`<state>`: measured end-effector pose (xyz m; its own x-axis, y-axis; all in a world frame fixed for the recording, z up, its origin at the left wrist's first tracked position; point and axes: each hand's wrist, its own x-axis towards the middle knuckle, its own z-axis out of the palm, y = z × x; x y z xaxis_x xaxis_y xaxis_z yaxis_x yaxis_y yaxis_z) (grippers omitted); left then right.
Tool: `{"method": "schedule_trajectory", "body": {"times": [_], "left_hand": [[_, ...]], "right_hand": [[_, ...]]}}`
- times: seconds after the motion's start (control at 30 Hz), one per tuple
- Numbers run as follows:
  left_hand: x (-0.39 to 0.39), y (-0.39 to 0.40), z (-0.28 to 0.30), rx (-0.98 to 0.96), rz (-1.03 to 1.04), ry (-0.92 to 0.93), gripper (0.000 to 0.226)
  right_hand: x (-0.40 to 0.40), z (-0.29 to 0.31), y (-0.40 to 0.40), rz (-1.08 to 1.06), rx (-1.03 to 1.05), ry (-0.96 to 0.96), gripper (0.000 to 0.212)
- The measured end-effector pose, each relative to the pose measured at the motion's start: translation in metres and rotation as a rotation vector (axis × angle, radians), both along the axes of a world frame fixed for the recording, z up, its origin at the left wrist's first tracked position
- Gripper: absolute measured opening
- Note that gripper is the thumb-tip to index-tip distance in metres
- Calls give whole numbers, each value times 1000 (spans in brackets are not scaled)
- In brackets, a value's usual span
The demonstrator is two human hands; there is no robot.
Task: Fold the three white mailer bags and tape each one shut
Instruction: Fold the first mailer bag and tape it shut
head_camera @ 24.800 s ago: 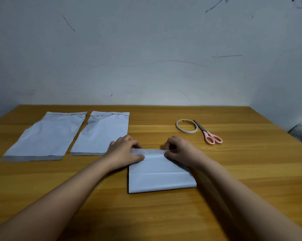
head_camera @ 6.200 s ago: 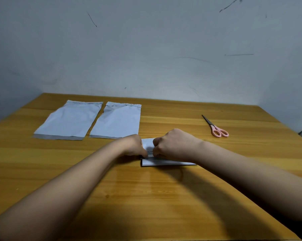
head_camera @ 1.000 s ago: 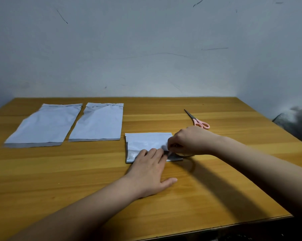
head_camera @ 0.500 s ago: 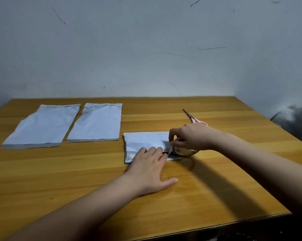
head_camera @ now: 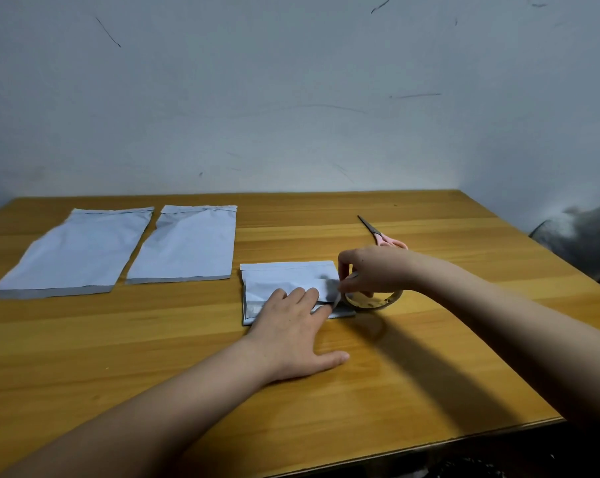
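A folded white mailer bag (head_camera: 285, 277) lies mid-table. My left hand (head_camera: 293, 334) rests flat on its front edge, fingers spread, pinning the fold and a strip of clear tape along it. My right hand (head_camera: 372, 270) holds the tape roll (head_camera: 374, 300) just off the bag's right end, with the tape running from the roll onto the bag. Two unfolded white mailer bags lie flat at the back left, one far left (head_camera: 74, 253) and one beside it (head_camera: 188, 244).
Pink-handled scissors (head_camera: 378, 234) lie behind my right hand, partly hidden by it. The wooden table (head_camera: 429, 374) meets a white wall at the back. A grey object (head_camera: 584, 236) sits off the table's right edge.
My right hand has drawn the tape roll a little to the right, off the bag's end, stretching the tape. My left hand stays pressed on the folded bag.
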<state>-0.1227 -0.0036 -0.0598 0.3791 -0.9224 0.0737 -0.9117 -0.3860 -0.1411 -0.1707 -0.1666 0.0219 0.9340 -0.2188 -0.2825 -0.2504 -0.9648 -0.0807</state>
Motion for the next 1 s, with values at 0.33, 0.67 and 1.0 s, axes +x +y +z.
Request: {"method": "schedule_trajectory", "body": {"times": [0.33,0.67,1.0], "left_hand": [[2,-5,3,18,-7,30,80],[2,-10,7,50,-2,49,77],[1,-12,7,58,10,60,78]], "right_hand": [[-1,-1,-3,-34,56,-27,9],[0,-6,-4,-4,1,-54,13],[1,-10,-4,25,78,-109,3]]}}
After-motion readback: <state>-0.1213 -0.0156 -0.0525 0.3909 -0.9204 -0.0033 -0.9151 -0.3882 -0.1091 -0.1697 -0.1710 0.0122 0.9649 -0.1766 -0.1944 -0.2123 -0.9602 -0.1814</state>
